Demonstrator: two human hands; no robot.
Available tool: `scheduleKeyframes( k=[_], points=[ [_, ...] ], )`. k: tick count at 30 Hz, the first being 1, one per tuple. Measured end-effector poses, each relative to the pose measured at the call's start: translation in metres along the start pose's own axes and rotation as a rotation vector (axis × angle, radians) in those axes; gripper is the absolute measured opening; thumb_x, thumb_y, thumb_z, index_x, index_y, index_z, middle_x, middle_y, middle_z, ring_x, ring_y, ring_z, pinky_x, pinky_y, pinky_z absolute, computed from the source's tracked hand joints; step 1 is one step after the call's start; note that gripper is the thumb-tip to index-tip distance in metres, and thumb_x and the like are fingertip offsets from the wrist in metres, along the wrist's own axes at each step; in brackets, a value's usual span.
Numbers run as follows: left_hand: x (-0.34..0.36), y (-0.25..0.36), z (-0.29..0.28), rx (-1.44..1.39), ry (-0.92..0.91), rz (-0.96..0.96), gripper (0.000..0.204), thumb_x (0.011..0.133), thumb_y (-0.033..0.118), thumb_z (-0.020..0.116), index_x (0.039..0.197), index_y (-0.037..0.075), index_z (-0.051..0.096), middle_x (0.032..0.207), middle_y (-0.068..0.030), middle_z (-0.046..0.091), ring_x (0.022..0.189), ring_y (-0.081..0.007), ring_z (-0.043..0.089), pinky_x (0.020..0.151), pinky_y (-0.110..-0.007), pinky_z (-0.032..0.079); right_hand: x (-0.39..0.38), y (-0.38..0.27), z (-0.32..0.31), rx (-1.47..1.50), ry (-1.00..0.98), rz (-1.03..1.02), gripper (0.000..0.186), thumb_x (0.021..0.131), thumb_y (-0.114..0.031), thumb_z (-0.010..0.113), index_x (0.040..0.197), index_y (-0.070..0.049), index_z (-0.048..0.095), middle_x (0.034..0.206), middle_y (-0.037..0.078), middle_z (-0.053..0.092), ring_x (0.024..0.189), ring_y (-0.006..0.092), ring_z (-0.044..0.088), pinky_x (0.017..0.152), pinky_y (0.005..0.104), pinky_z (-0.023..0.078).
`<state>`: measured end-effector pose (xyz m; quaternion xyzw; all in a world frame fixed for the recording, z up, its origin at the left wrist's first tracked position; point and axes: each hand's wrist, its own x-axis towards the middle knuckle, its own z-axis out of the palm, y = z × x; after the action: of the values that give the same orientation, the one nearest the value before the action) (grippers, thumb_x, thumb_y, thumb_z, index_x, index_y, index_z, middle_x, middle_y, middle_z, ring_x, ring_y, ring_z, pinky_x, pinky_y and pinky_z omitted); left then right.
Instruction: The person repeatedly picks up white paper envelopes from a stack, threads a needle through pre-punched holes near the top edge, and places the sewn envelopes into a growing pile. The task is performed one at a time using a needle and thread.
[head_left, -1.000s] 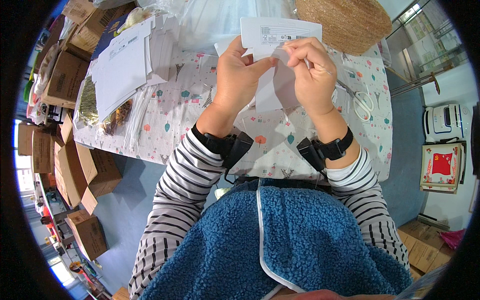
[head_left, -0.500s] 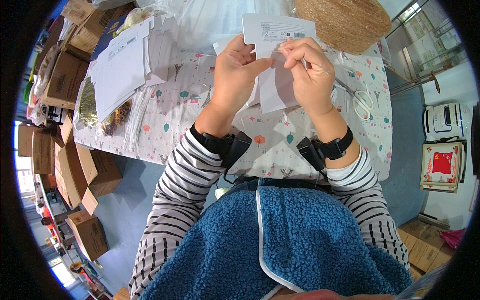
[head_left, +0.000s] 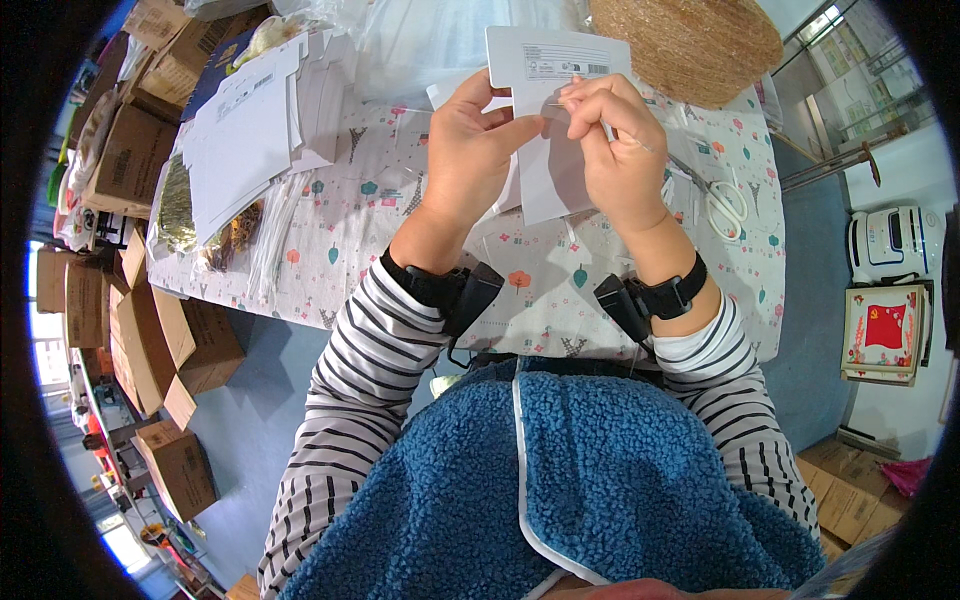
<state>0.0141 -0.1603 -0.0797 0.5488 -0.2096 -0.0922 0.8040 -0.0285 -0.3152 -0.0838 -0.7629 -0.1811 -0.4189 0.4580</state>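
A white printed card (head_left: 552, 185) stands upright over the table, with a label of small print and a barcode on its upper part. My left hand (head_left: 475, 145) grips its left edge, thumb across the front. In front of the card, my right hand (head_left: 622, 150) is closed in a pinch on a thin pale strip; its tip shows by the fingertips, and its tail seems to stick out past the knuckles. More white card or paper lies partly hidden behind my left hand. White-handled scissors (head_left: 727, 210) rest to the right of my right hand.
The patterned tablecloth (head_left: 520, 300) covers the table. At left are stacked white cards (head_left: 235, 135), a bundle of thin white strips (head_left: 272, 235) and dried plant material. Clear plastic bags (head_left: 440, 45) and a brown fibrous roll (head_left: 690, 45) lie at the far side. Cardboard boxes (head_left: 190, 335) stand on the floor.
Very little differs. The fingers of my right hand have shifted slightly at the thin strip, and the card stays in almost the same place.
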Motion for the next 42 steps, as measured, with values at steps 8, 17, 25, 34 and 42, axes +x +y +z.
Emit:
scheduleKeyframes(
  k=[8,17,25,34,42],
  points=[
    [-0.0002,-0.0002,-0.0007,0.078,0.009,-0.019,0.038,0.082,-0.011,0.067,0.120,-0.006,0.063,0.116,-0.0095,0.064,0.096,-0.0201,0.071,0.081,-0.028,0.057,-0.0001,-0.0002,0.0012,-0.061,-0.009,-0.061,0.022,0.075,0.020,0.056,0.076,-0.002,0.056,0.081,0.007,0.058,0.086,0.0237,0.065,0.089,0.0357,0.056],
    [0.0002,0.0005,0.0012,0.065,0.015,-0.010,0.039,0.082,-0.010,0.068,0.120,-0.005,0.063,0.114,-0.0095,0.064,0.094,-0.0196,0.072,0.079,-0.028,0.058,0.0001,-0.0015,0.0008,-0.036,-0.005,-0.051,0.022,0.077,0.021,0.056,0.078,-0.001,0.056,0.080,0.007,0.058,0.086,0.0234,0.066,0.091,0.0365,0.057],
    [-0.0012,0.0028,0.0011,0.081,0.003,-0.050,0.038,0.084,-0.011,0.066,0.122,-0.005,0.062,0.117,-0.0087,0.063,0.098,-0.0206,0.071,0.084,-0.030,0.057,0.0002,-0.0002,0.0013,-0.045,-0.010,-0.051,0.021,0.075,0.019,0.057,0.076,-0.002,0.056,0.080,0.007,0.057,0.086,0.0245,0.065,0.089,0.0366,0.056],
    [-0.0010,-0.0010,0.0004,0.062,-0.001,-0.035,0.037,0.085,-0.011,0.064,0.121,-0.005,0.062,0.116,-0.0090,0.063,0.094,-0.0197,0.071,0.080,-0.030,0.057,-0.0013,-0.0003,0.0008,-0.176,-0.100,-0.081,0.018,0.075,0.013,0.060,0.073,-0.004,0.055,0.085,0.008,0.057,0.091,0.0263,0.064,0.087,0.0359,0.055],
    [0.0003,-0.0016,0.0008,0.099,0.009,-0.031,0.037,0.086,-0.009,0.066,0.123,-0.004,0.061,0.113,-0.0095,0.066,0.095,-0.0176,0.069,0.083,-0.028,0.056,-0.0007,0.0027,-0.0005,-0.031,0.022,-0.040,0.019,0.075,0.018,0.056,0.073,-0.001,0.056,0.082,0.009,0.058,0.088,0.0237,0.066,0.094,0.0369,0.056]
  ],
)
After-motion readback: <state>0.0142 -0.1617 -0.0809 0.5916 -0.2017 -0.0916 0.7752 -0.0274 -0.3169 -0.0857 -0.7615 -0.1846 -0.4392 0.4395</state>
